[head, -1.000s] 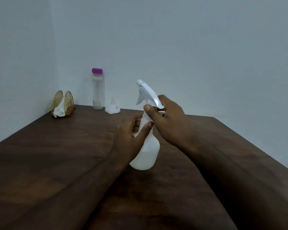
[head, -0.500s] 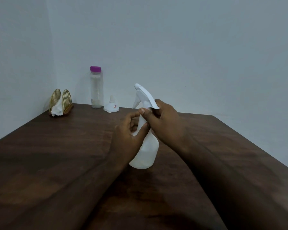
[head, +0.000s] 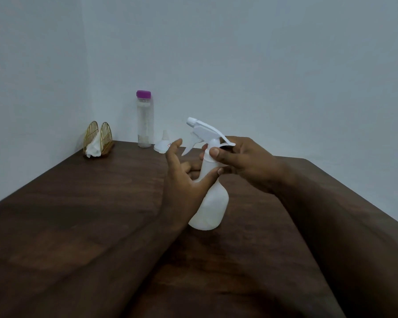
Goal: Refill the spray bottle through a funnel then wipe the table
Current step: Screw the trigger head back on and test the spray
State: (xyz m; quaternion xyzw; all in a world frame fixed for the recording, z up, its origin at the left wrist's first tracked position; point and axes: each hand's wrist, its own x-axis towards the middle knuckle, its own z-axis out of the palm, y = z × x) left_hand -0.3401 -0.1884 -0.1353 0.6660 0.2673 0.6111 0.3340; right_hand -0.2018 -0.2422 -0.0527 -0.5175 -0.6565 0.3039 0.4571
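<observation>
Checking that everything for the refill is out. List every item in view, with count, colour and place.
table: 1, dark brown wood, fills the lower view
spray bottle: 1, white, table centre, tilted, in both hands
clear bottle: 1, purple cap, upright at the far edge by the wall
funnel: 1, white, upside down, just right of the clear bottle
napkin holder: 1, gold, far left corner
napkin: count unclear, white, in the napkin holder
left hand: 1, thumb across the spray bottle's body, forefinger straight
right hand: 1, grips the spray bottle's neck
</observation>
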